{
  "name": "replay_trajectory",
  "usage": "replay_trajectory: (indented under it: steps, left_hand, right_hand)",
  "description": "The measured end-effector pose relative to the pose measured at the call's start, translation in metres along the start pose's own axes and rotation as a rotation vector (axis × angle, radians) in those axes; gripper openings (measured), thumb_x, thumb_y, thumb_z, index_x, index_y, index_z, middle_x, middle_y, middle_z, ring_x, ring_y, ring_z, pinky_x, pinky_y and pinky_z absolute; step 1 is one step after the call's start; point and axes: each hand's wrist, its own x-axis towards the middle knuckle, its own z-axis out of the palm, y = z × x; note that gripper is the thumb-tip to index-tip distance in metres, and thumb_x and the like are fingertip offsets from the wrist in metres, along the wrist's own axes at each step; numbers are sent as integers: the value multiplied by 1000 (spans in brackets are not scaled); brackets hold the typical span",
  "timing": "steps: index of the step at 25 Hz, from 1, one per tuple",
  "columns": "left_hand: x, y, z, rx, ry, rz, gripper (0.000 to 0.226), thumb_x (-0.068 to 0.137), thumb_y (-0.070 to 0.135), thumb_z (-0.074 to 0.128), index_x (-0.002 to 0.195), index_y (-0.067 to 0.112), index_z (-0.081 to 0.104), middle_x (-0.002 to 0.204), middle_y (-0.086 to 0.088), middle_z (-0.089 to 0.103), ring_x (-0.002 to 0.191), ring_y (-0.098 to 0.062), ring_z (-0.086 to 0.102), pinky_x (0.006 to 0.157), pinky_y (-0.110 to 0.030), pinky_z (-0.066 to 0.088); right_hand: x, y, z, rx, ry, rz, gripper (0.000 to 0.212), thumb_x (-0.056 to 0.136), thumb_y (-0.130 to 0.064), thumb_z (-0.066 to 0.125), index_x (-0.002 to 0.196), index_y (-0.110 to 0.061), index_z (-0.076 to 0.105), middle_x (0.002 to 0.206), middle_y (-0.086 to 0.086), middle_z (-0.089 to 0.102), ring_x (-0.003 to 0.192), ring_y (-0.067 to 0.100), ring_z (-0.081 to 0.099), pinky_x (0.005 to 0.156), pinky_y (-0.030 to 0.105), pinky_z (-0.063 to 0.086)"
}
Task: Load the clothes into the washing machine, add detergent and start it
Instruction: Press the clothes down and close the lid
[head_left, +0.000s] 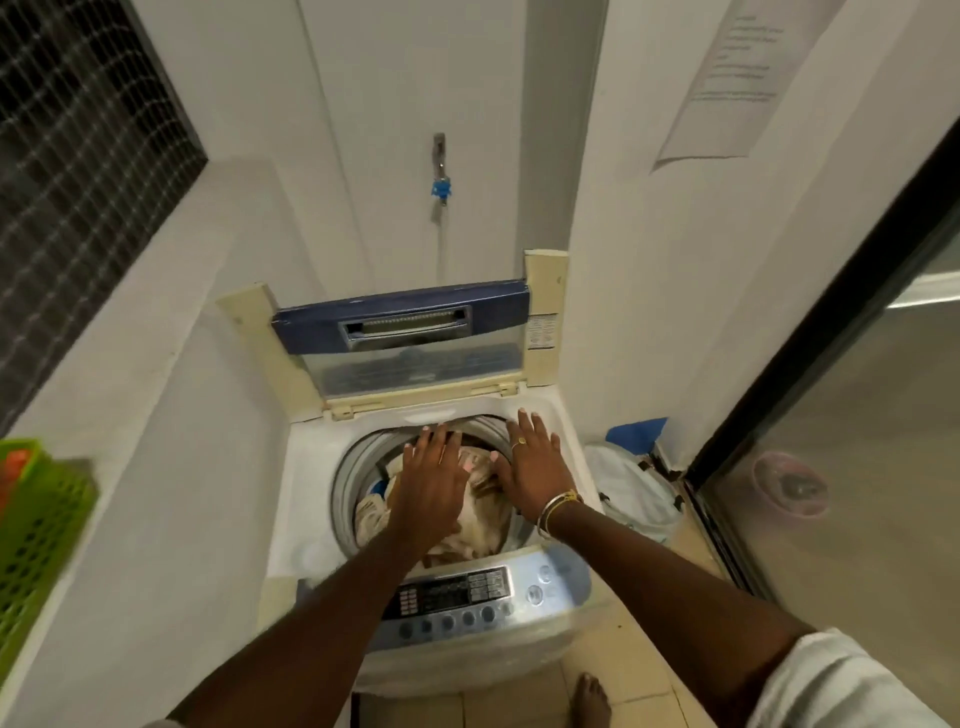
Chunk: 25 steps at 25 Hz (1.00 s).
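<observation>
A white top-loading washing machine (306, 499) stands in the middle, its blue-framed lid (410, 332) folded up at the back. Pale beige and white clothes (478, 525) fill the drum. My left hand (428, 480) and my right hand (530, 467) are both stretched flat, fingers straight, over the drum opening above the clothes. The right hand's fingertips reach past the drum's far rim. Neither hand holds anything. The control panel (467, 592) with buttons lies at the machine's front edge, below my forearms.
A green plastic basket (36, 540) sits on the ledge at the left. A white laundry bag (631, 483) stands on the floor right of the machine. A tap (440, 166) with a hose hangs on the wall behind. A glass door (857, 441) is at the right.
</observation>
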Motion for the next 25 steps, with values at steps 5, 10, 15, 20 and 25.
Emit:
replay_trajectory:
  steps: [5,10,15,20,25]
  left_hand:
    - [-43,-42,-20,-35,22,-109,57,100,41,27,147,12,41,156,-14,36,145,-33,33,118,-52,27]
    - [-81,-68,-18,-94,29,-172,52,102,35,45,148,12,39,156,-15,36,144,-35,33,117,-53,24]
    - [-100,-79,-13,-110,-28,-221,53,102,34,45,148,11,38,158,-15,33,146,-36,29,117,-53,23]
    - [-100,-77,-8,-124,-44,-213,52,102,33,44,148,11,37,156,-16,34,145,-36,31,116,-55,29]
    - [-104,-71,-6,-132,-45,-211,55,102,38,36,150,11,34,157,-16,32,146,-37,29,116,-56,28]
  right_hand:
    - [-10,-55,9,-101,18,-123,64,101,-44,31,156,-13,17,164,10,7,151,26,2,121,45,4]
    - [-13,-70,30,-211,-35,-182,73,94,-53,20,154,-13,22,163,11,13,151,29,8,121,50,13]
    - [-12,-68,47,-248,-114,-170,68,99,-51,27,155,-13,19,164,11,6,151,28,0,121,53,11]
    - [-21,-59,55,-231,-144,-161,68,100,-51,25,155,-12,16,164,11,5,151,28,-1,121,52,9]
    - [-27,-50,54,-224,-134,-156,69,100,-51,24,155,-12,14,164,11,5,151,27,-1,121,52,9]
